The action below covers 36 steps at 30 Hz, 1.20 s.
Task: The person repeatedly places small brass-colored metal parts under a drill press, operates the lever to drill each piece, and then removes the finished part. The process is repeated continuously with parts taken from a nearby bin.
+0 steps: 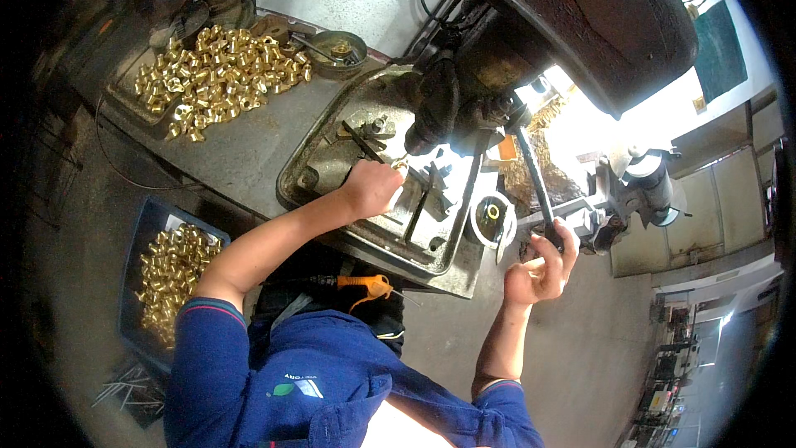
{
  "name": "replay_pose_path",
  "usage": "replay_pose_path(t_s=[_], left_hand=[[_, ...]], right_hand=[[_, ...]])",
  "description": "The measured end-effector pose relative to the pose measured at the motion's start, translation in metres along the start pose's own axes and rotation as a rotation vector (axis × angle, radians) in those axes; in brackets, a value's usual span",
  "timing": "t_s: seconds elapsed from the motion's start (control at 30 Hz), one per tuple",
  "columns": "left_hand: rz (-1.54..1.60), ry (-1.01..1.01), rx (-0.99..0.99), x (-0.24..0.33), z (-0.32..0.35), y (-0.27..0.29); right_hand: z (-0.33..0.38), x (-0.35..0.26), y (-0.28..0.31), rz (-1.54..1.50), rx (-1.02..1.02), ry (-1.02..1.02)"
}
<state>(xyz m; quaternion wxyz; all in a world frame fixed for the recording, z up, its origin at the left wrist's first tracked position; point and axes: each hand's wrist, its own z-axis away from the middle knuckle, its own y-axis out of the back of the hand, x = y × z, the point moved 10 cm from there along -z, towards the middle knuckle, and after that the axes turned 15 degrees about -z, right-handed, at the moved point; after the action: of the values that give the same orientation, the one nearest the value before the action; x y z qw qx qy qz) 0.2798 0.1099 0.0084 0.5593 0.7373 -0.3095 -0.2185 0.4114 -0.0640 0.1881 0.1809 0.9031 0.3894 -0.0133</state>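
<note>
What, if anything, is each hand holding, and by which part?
Right hand: the dark lever, by its lower end. Left hand: any hold can't be told.

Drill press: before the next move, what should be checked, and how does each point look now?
1. Right hand on the lever: ok, at its lower end.
2. Left hand well clear of the chuck: not ok, it is close by.
3. Workpiece seated: cannot tell, fingers and glare obscure the spot.
4. Chuck stopped: cannot tell from a still picture.
5. Loose brass parts off the machine base: ok, they are piled apart.
</note>
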Motion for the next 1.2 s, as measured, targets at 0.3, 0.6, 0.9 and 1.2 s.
replay_pose_path(t_s=[0.3,0.6,0.9,1.2], left_hand=[[0.005,-0.001,-0.160,-0.001,-0.007,-0.015],[0.061,0.006,-0.090,-0.005,-0.012,-0.006],[0.030,-0.063,0.005,0.001,-0.022,-0.006],[0.140,0.101,-0.005,-0.037,0.052,0.020]], right_hand=[[-0.028,0.010,0.002,0.032,0.151,0.285],[-0.079,0.027,0.005,-0.022,0.088,0.401],[-0.143,0.107,0.013,-0.300,0.185,0.086],[-0.165,0.216,0.001,-0.502,0.069,-0.133]])
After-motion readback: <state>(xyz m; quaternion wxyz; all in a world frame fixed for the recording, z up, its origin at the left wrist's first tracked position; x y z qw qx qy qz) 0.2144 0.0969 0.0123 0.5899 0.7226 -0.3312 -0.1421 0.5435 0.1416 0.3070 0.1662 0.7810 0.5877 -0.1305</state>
